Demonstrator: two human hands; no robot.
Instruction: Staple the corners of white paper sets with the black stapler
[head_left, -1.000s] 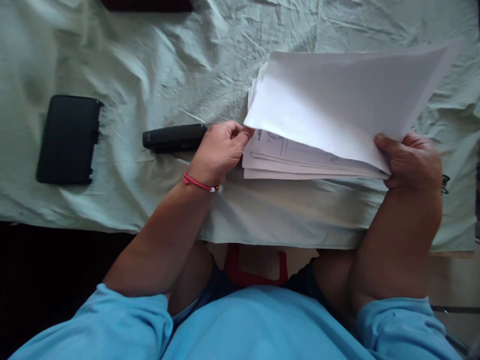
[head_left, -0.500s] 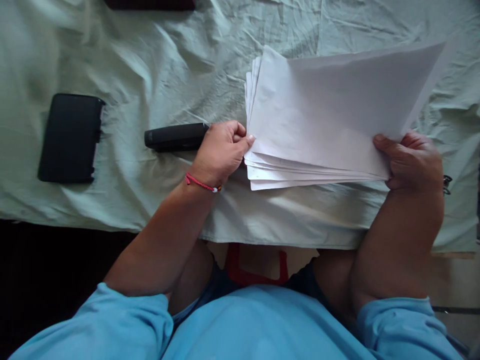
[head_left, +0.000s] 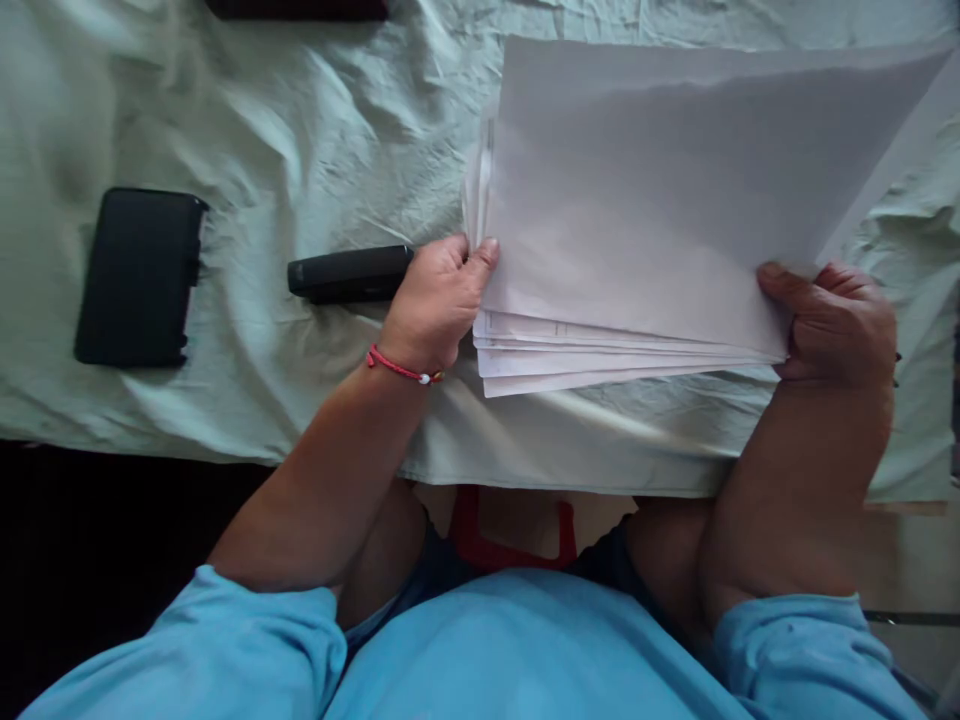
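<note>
A loose stack of white paper sheets (head_left: 637, 200) is held between both hands above the cloth, its lower and left edges fanned unevenly. My left hand (head_left: 439, 300), with a red cord bracelet at the wrist, pinches the stack's left edge, thumb on top and fingers beneath. Gripping the lower right corner is my right hand (head_left: 832, 315), its thumb pressed on the top sheet. The far right side of the paper bends upward. Just left of my left hand lies a black stapler-like object (head_left: 349, 274), its right end hidden behind that hand.
A pale green wrinkled cloth (head_left: 247, 400) covers the table. At the left rests a flat black phone-like case (head_left: 139, 277). Part of a dark object (head_left: 296, 8) shows at the top edge. Below the table edge, a red frame (head_left: 510, 553) is between the legs.
The stack has come up closer to the camera and looks larger, its left edge shifted slightly left. My left thumb has moved up onto the top sheet; my right hand has moved slightly right.
</note>
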